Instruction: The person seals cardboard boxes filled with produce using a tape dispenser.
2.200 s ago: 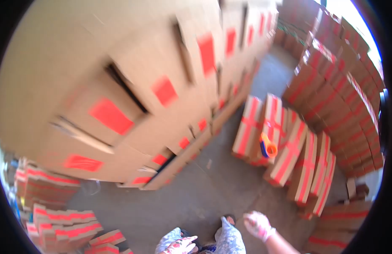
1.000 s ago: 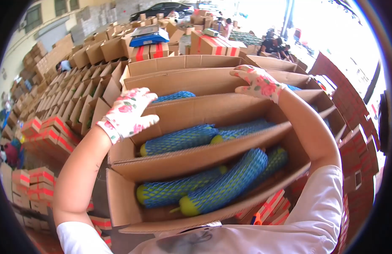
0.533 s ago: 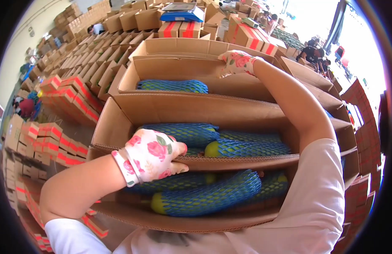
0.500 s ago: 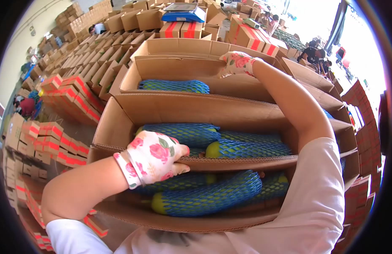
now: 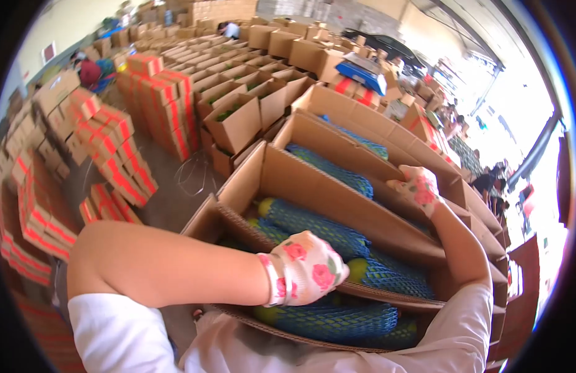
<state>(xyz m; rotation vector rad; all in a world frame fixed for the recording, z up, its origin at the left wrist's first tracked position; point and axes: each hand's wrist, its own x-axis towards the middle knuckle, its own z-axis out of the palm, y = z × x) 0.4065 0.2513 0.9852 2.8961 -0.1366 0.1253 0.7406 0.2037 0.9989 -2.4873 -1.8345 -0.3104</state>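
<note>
1. The left hand (image 5: 308, 267), in a floral glove, is closed over the rim (image 5: 393, 296) between the two nearest cartons, gripping it.
2. The right hand (image 5: 418, 188), gloved alike, has its fingers curled at the wall of a carton farther off; whether it grips the wall, I cannot tell.
3. Netted fruit (image 5: 316, 227), green in blue mesh, lies in the second carton (image 5: 319, 189), just beyond the left hand.
4. More lies in the nearest carton (image 5: 202, 219), below that hand, and in those farther back.
5. Beyond, a blue scale (image 5: 362, 73) sits on taped boxes (image 5: 355, 91).
6. To the left stand open cartons (image 5: 235, 124) and red-taped stacks (image 5: 157, 105).
</note>
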